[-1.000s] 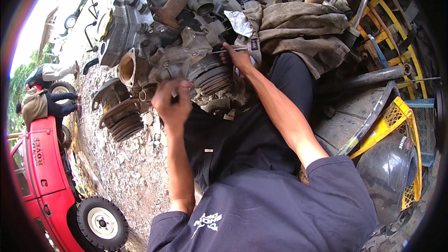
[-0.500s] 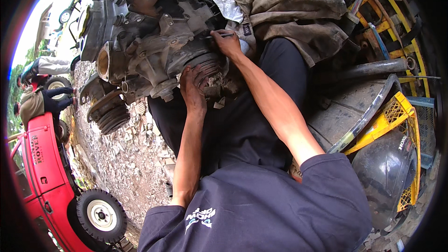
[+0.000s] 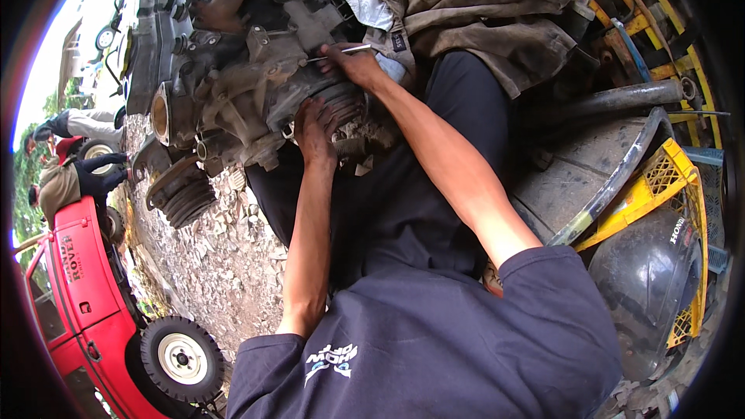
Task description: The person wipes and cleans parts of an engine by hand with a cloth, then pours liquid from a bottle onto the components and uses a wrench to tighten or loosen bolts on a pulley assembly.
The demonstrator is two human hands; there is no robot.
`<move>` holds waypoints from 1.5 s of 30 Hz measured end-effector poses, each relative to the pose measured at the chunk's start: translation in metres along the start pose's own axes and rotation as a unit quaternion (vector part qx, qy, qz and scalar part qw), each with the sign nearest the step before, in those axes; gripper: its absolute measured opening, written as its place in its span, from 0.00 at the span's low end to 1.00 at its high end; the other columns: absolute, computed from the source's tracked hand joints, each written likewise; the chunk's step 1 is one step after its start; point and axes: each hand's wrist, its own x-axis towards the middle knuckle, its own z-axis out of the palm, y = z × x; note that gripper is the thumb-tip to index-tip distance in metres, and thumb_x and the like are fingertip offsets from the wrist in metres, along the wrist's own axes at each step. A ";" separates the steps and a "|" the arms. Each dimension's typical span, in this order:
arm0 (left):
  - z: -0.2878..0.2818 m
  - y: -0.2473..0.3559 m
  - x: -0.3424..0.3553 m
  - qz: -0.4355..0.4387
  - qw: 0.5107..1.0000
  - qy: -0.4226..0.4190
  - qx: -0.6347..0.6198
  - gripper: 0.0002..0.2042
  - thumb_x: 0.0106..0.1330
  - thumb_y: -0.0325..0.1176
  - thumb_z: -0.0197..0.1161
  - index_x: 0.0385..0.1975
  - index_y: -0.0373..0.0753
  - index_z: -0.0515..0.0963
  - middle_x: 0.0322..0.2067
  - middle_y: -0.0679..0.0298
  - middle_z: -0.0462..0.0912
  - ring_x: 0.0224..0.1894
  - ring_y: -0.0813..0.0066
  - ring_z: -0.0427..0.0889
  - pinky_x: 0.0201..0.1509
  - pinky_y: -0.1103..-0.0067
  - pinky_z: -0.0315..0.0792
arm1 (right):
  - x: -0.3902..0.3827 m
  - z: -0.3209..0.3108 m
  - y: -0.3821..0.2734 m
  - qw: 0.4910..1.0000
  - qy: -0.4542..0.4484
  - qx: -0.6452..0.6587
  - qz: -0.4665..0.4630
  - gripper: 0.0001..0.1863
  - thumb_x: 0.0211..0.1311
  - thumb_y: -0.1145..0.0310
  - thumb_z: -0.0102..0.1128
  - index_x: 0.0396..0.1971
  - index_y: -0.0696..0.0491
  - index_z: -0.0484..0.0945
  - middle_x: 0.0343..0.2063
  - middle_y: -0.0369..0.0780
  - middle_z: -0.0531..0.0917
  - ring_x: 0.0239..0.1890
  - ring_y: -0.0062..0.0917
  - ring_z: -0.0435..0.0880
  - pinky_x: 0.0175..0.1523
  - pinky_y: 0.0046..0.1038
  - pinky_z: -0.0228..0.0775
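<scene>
A dirty engine with cast housings fills the area ahead of me. My left hand rests against its grooved pulley, fingers stretched up and slightly apart, with the fingertips dark with grime. Just above and to the right, my right hand is closed round a slim silver metal rod-like tool. One end of this tool sticks out to the right of the hand, while the other points left at the engine housing. Its exact kind cannot be made out. Shadow hides the area beneath the pulley.
A brown cloth lies over parts beyond my right knee. At right are a metal pipe, a yellow crate and a black helmet. Gravel covers the ground at left, with a red vehicle and people farther off.
My right hand has shifted slightly left, and the silver tool now shows more plainly in it. My left hand stays at the pulley. The whole view has shifted a little.
</scene>
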 end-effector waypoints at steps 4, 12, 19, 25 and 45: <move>0.014 0.002 -0.002 0.005 1.000 -0.004 0.006 0.21 0.66 0.35 0.58 0.57 0.38 0.66 0.51 0.58 0.76 0.52 0.62 0.77 0.54 0.69 0.71 | 0.017 -0.038 0.026 0.990 0.044 -0.135 0.013 0.17 0.62 0.58 0.62 0.38 0.58 0.82 0.27 0.43 0.85 0.29 0.23 0.84 0.37 0.22 0.74; -0.002 0.002 0.005 0.050 0.997 0.013 0.049 0.18 0.67 0.37 0.59 0.54 0.40 0.69 0.50 0.60 0.76 0.51 0.66 0.77 0.53 0.72 0.70 | 0.009 -0.027 0.020 0.992 0.051 -0.111 0.021 0.18 0.59 0.55 0.60 0.32 0.57 0.84 0.24 0.40 0.86 0.28 0.28 0.85 0.37 0.30 0.75; -0.024 -0.001 -0.001 0.132 0.982 -0.004 0.133 0.12 0.68 0.35 0.60 0.48 0.40 0.74 0.45 0.62 0.78 0.49 0.78 0.75 0.52 0.80 0.69 | 0.004 -0.023 -0.002 0.965 0.141 -0.220 -0.024 0.20 0.60 0.54 0.60 0.28 0.59 0.84 0.21 0.39 0.85 0.25 0.23 0.83 0.33 0.27 0.73; 0.007 0.017 -0.046 0.228 0.921 -0.077 0.305 0.08 0.66 0.33 0.61 0.41 0.38 0.77 0.39 0.61 0.81 0.42 0.75 0.80 0.48 0.79 0.72 | 0.003 -0.032 0.010 0.937 0.163 -0.304 -0.058 0.21 0.57 0.52 0.63 0.28 0.59 0.83 0.24 0.45 0.85 0.26 0.31 0.84 0.35 0.30 0.73; 0.034 0.175 -0.047 0.615 0.564 -0.154 0.530 0.09 0.54 0.29 0.66 0.35 0.41 0.80 0.45 0.67 0.81 0.53 0.62 0.75 0.59 0.67 0.66 | 0.015 -0.035 -0.032 0.958 0.201 -0.196 -0.062 0.13 0.64 0.64 0.55 0.40 0.56 0.83 0.29 0.37 0.87 0.28 0.18 0.83 0.37 0.23 0.73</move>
